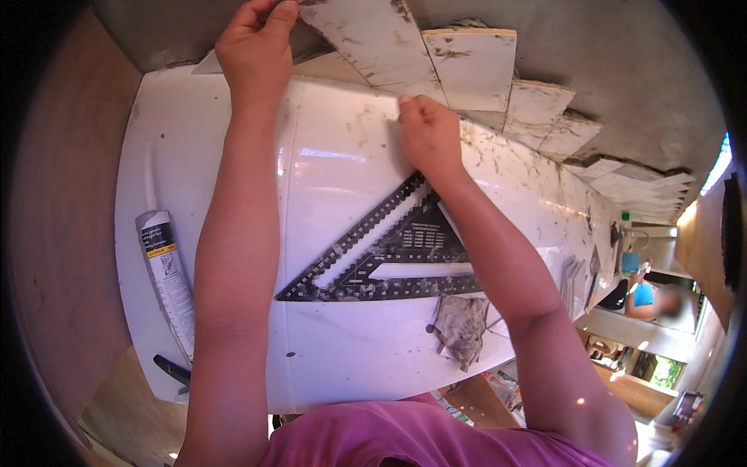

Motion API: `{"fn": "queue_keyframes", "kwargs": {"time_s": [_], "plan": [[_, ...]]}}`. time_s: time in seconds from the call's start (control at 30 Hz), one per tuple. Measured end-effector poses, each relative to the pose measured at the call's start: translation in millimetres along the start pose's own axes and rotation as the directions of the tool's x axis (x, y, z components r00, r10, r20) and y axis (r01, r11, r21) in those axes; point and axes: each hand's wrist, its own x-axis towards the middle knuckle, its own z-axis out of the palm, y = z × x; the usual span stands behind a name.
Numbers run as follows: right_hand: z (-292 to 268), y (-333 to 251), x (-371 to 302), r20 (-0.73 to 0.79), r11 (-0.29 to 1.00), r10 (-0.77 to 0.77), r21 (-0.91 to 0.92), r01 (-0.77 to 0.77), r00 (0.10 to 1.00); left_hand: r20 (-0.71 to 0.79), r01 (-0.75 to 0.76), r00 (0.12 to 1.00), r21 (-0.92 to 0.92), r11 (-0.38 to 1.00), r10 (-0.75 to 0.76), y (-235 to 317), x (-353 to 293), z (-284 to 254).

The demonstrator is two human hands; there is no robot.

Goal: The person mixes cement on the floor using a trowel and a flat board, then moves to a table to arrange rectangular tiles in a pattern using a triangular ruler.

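Note:
At the top of the view my left hand [258, 58] is closed, its thumb and fingers at the left corner of a long, smudged whitish tile [369, 39] against the grey wall. Lower and to the right, my right hand [432, 136] is closed with its fingers curled, near the tile's lower end at the back edge of the white counter [342, 350]. What its fingertips hold, if anything, is hidden. Beneath my right forearm lies a black triangular speed square [366, 265]. A crumpled, dirty cloth [461, 331] lies just below that square.
More whitish tiles [471, 70] run stepwise along the wall to the right. A sealant tube [167, 272] with a long nozzle and a dark-handled tool [173, 369] lie on the counter's left. A wooden panel [74, 179] borders the left side. Another person [650, 300] is far right.

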Motion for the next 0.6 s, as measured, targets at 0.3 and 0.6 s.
{"fn": "queue_keyframes", "kwargs": {"time_s": [0.3, 0.6], "plan": [[5, 18, 29, -0.102, 0.916, 0.236, 0.356, -0.186, 0.966, 0.011, 0.007, 1.0, 0.117, 0.993, -0.009, -4, 4, -12], [10, 18, 29, -0.14, 0.902, 0.258, 0.389, -0.187, 0.956, 0.044, -0.01, 0.999, 0.094, 0.996, 0.005, 18, -3, 4]]}}
